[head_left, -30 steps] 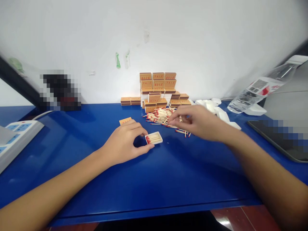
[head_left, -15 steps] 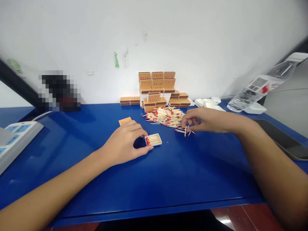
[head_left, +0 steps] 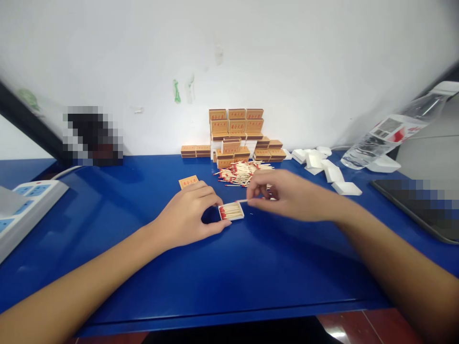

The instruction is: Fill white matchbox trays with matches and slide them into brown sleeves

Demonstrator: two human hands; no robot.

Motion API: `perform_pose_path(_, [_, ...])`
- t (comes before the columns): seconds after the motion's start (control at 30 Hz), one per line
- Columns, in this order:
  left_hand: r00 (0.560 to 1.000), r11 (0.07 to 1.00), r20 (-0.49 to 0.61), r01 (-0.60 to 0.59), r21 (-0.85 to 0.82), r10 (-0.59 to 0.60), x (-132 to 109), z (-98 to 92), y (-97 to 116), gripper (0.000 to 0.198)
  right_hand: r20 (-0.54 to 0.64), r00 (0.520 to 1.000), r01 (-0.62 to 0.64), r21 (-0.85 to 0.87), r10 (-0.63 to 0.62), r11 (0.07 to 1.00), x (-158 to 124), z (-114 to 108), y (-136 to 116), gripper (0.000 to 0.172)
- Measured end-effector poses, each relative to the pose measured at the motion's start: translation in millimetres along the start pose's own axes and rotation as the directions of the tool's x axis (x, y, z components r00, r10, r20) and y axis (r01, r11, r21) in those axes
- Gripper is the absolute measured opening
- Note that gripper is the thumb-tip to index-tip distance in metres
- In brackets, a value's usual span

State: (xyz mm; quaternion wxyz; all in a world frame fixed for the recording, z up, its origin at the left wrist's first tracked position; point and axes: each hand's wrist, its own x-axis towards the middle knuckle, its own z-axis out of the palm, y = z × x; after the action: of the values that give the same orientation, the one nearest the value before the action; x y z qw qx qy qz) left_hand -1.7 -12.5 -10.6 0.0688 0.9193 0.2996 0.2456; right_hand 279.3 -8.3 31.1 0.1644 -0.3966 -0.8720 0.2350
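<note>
My left hand [head_left: 195, 212] rests on the blue table, thumb and fingers gripping the left end of a small white matchbox tray [head_left: 237, 219]. Red-tipped matches [head_left: 229, 210] lie side by side in the tray, heads toward the left. My right hand [head_left: 276, 193] pinches a single match [head_left: 242, 201], its tip over the tray's far right corner. Behind the right hand spreads a loose pile of matches [head_left: 240, 173], partly hidden by it. An orange matchbox sleeve [head_left: 188, 181] lies just beyond my left fingers.
Stacked orange matchboxes [head_left: 236, 126] stand against the wall. Several white trays [head_left: 332, 171] lie at the right, near a tilted plastic bottle [head_left: 390, 129] and a dark phone [head_left: 412, 205]. A white power strip [head_left: 34, 205] sits at the left edge.
My right hand has moved left from the match pile to the tray, bringing a match along. My left hand keeps its hold on the tray.
</note>
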Motion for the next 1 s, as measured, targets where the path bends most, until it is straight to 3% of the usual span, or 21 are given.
perform_pose_path(0.1, [1.000, 1.000, 0.004, -0.012, -0.011, 0.012, 0.0, 0.5, 0.0, 0.026, 0.010, 1.000, 0.021, -0.029, -0.021, 0.999, 3.7, 26.7, -17.4, 0.003])
perform_pose_path(0.2, [0.999, 1.000, 0.019, -0.026, -0.012, 0.026, 0.3, -0.6, 0.4, 0.026, 0.023, 1.000, 0.008, -0.044, -0.007, 0.999, 4.0, 35.8, -22.4, 0.007])
perform_pose_path(0.4, [0.999, 0.999, 0.028, -0.028, -0.023, 0.029, 1.0, -3.5, 2.7, 0.023, -0.040, 0.998, 0.048, -0.128, -0.053, 0.991, -1.0, 5.9, -4.4, 0.013])
perform_pose_path(0.47, [0.999, 0.999, 0.024, -0.028, -0.027, 0.029, 1.1, -3.6, 2.6, 0.023, -0.048, 0.999, -0.028, -0.179, 0.020, 0.983, -4.0, -7.7, 8.9, 0.013])
perform_pose_path(0.6, [0.999, 0.999, 0.038, -0.024, -0.027, 0.025, 0.7, -2.0, 0.7, 0.025, 0.060, 0.981, -0.166, -0.236, 0.184, 0.958, -8.0, -22.7, 35.5, 0.020])
perform_pose_path(0.8, [0.999, 0.999, 0.040, -0.031, -0.029, 0.032, 0.1, -1.8, -0.1, 0.026, 0.166, 0.953, -0.212, -0.231, 0.253, 0.950, -6.1, -15.3, 49.1, 0.019])
perform_pose_path(1.0, [0.998, 0.999, 0.049, -0.033, -0.029, 0.034, 0.4, -2.6, 0.8, 0.025, 0.163, 0.967, -0.167, -0.163, 0.193, 0.972, -5.7, -5.0, 30.8, 0.019])
